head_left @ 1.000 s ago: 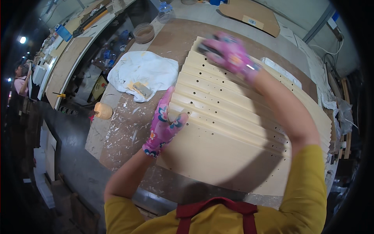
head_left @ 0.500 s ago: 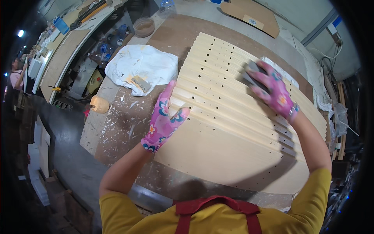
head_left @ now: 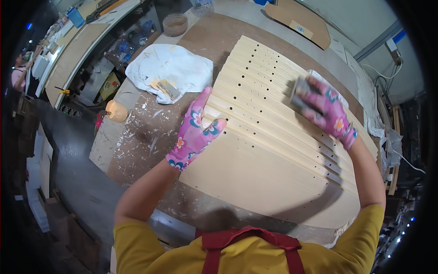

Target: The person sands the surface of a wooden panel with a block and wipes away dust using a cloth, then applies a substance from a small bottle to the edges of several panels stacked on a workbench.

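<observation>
Item: right hand, in a pink floral glove, closed over a grey sanding block, which rests on the stepped boards; slight blur on the hand.

Item: left hand, same glove, thumb spread wide from the fingers; fingers along the boards' left edge, thumb on the upper surface.

Item: fanned stack of drilled pale wood boards, lying between and beneath the hands.

Change: a second ago the right hand was at the far-left end of the stack; it has since crossed to the right side, block included. The left hand has kept its place. Judged meaning: the block is worked across the stepped edges while the left hand steadies the stack.

Edges: far end beyond both hands; right edge past the right forearm; near-left corner just below the left wrist.

Room: board surface between the hands; left of the left hand, paint-specked brown tabletop. Limits: white cloth beyond the left hand, close to its fingertips; white slab, partly hidden, just past the right hand.
</observation>
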Demonstrator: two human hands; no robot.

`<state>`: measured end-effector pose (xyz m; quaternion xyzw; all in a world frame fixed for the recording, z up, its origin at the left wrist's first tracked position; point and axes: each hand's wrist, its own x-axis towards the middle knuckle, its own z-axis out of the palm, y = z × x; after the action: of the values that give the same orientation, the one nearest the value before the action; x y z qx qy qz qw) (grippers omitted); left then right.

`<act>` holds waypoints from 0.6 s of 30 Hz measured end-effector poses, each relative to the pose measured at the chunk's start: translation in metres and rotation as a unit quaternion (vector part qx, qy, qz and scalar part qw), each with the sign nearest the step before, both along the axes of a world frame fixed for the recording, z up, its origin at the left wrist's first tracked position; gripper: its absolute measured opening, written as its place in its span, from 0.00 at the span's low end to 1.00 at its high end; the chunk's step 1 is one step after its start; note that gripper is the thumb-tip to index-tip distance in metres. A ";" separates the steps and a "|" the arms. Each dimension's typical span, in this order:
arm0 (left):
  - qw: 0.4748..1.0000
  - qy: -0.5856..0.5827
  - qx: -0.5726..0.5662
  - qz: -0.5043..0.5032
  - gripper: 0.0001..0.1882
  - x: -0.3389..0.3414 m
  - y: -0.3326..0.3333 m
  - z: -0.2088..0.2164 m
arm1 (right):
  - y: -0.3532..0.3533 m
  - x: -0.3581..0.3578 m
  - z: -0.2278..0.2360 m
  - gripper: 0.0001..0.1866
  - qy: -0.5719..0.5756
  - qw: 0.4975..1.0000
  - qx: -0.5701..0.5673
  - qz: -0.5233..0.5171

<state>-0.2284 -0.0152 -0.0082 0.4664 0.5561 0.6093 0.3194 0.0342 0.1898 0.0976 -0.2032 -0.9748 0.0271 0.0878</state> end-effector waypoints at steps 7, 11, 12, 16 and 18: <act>0.999 0.036 0.013 -0.002 0.42 0.001 0.008 -0.005 | -0.008 -0.153 -0.034 0.22 0.121 0.991 0.035 0.043; 1.000 0.003 0.021 -0.002 0.42 0.003 0.007 -0.006 | 0.007 -0.155 -0.032 0.24 0.070 0.994 0.021 0.076; 1.000 0.012 0.024 0.001 0.42 0.000 0.006 -0.009 | -0.002 -0.133 -0.025 0.23 0.072 0.994 0.024 0.075; 0.998 0.059 0.014 0.023 0.41 -0.004 0.000 -0.011 | -0.014 -0.056 -0.022 0.22 0.036 0.995 0.083 0.035; 0.996 0.085 0.005 0.019 0.41 -0.002 -0.003 -0.009 | -0.020 -0.060 -0.022 0.21 0.058 0.995 0.079 0.024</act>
<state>-0.2299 -0.0185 -0.0169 0.5074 0.5872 0.5759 0.2571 -0.0260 0.1697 0.0754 -0.1698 -0.9718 -0.0358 0.1595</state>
